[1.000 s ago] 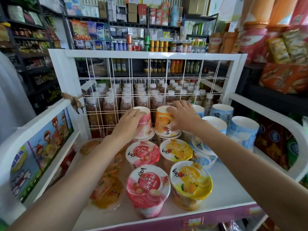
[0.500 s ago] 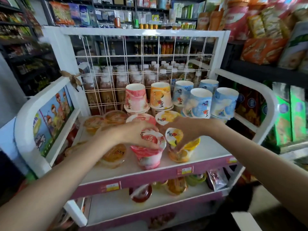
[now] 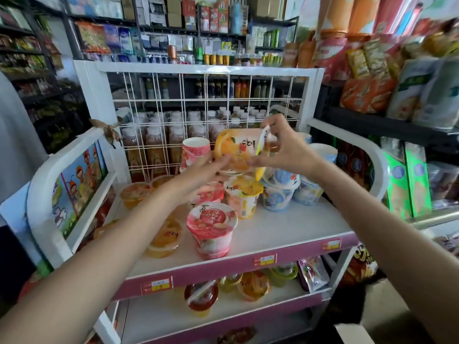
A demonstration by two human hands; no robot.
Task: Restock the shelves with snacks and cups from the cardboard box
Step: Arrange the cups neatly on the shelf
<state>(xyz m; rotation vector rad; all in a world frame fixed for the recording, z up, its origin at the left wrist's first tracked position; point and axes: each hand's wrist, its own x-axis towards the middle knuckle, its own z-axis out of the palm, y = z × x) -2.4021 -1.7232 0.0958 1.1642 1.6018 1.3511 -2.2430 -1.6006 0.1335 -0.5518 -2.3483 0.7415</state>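
My right hand (image 3: 285, 150) gripped the orange cup (image 3: 238, 152), tilted on its side in the air above the top shelf (image 3: 285, 234). My left hand (image 3: 208, 167) had its fingers straight and touched the cup's lower edge at about 7 o'clock. I judged I should turn it upside down like the pink cup (image 3: 195, 151) just beside it at 9 o'clock, then lower it squarely onto the cups below, so the stack would not lean.

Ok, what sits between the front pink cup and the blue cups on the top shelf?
In the head view, an upright yellow-orange cup stands between the front pink cup and the blue cups.
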